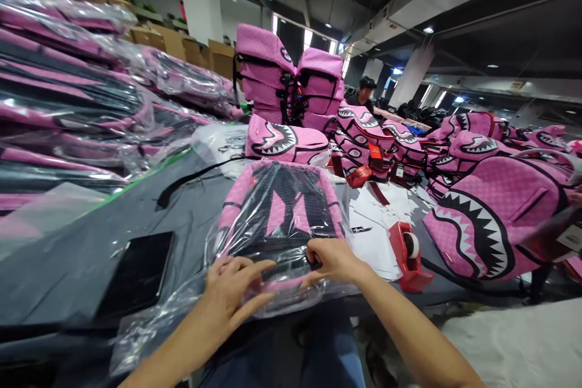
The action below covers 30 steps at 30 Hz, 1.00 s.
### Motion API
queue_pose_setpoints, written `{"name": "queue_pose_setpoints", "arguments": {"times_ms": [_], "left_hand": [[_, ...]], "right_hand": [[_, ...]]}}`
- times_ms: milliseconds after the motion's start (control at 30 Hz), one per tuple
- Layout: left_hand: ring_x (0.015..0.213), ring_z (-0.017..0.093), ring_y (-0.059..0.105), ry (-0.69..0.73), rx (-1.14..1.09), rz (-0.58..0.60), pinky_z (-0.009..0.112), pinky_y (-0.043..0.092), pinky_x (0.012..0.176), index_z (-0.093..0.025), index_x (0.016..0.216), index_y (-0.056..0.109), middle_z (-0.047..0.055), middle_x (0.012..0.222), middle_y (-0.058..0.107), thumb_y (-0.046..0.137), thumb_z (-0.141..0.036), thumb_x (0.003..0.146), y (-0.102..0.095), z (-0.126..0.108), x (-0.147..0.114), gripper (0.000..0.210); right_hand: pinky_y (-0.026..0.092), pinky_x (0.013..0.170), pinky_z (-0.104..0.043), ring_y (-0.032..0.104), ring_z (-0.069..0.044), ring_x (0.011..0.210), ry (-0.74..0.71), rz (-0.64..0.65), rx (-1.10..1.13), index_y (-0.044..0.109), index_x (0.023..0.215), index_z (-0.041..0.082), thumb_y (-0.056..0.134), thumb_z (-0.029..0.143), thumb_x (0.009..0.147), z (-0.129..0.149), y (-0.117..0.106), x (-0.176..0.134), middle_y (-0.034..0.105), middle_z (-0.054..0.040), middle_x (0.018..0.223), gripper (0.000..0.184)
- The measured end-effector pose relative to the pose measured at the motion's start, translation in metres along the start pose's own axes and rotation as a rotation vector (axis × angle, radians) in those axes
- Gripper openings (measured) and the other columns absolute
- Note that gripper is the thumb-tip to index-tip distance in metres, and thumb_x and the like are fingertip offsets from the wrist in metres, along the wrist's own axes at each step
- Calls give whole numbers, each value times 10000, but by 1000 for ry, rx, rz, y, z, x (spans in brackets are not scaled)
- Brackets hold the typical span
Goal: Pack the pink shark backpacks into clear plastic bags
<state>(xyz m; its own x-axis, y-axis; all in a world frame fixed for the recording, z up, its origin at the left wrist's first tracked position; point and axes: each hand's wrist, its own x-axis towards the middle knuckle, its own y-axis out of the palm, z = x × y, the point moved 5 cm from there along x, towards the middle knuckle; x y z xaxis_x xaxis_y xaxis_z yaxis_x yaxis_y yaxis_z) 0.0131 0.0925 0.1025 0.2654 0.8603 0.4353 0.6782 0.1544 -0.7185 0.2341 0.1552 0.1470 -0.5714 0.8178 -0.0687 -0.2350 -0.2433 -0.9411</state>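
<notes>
In front of me a pink and black backpack (284,212) lies flat inside a clear plastic bag (254,254), straps side up. My left hand (236,291) rests on the near left part of the bag, its fingers stretched out and thumb apart. At the near right my right hand (330,260) is closed, with curled fingers and thumb pinching the plastic. Loose plastic spreads out below and to the left of my left wrist. Beyond the bagged backpack sits another pink backpack (291,140) with a toothed shark-mouth design.
Left of the bag lies a black tablet-like device (136,273). A red tape dispenser (408,257) and white papers (375,242) are to the right, beside a large pink backpack (495,224). Bagged backpacks (68,85) are piled at left. A person (365,94) is in the background.
</notes>
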Motion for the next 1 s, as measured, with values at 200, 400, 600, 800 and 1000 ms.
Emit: {"name": "queue_pose_setpoints", "arguments": {"times_ms": [200, 400, 600, 800, 1000], "left_hand": [[974, 264, 649, -63, 140, -137, 520, 281, 1106, -323, 864, 734, 12, 900, 768, 511, -586, 958, -33, 39, -31, 357], [962, 236, 650, -68, 153, -138, 469, 349, 1035, -335, 928, 764, 8, 929, 774, 505, -569, 966, -20, 59, -21, 351], [1069, 238, 627, 26, 179, -190, 432, 378, 997, -304, 951, 753, 47, 1042, 725, 439, -538, 1017, -23, 47, -19, 397], [1159, 224, 633, -28, 76, -60, 439, 366, 1036, -268, 957, 703, 47, 1148, 720, 419, -502, 1036, -21, 48, -18, 377], [1183, 231, 619, -78, 1, -28, 461, 342, 1076, -257, 896, 660, 43, 1154, 714, 410, -541, 1025, -19, 52, -19, 400]], "right_hand": [[217, 580, -239, 455, -105, 633, -37, -72, 95, 575, 758, 209, 953, 418, 647, -8, 0, 2, 521, 84, 678, 446], [433, 677, -284, 573, -182, 751, -168, -512, 322, 628, 861, 223, 706, 507, 903, -15, -15, -66, 633, -22, 819, 298], [503, 727, -438, 635, -315, 809, 579, -1027, -76, 671, 838, 234, 506, 781, 806, -153, -51, -211, 691, -135, 864, 573], [526, 618, -492, 702, -416, 764, 1061, -809, 326, 675, 611, 263, 566, 777, 538, -264, -26, -268, 730, -181, 714, 530], [520, 548, -372, 729, -380, 826, 1038, -945, 513, 779, 720, 205, 655, 674, 486, -263, -13, -265, 789, -127, 814, 539]]}}
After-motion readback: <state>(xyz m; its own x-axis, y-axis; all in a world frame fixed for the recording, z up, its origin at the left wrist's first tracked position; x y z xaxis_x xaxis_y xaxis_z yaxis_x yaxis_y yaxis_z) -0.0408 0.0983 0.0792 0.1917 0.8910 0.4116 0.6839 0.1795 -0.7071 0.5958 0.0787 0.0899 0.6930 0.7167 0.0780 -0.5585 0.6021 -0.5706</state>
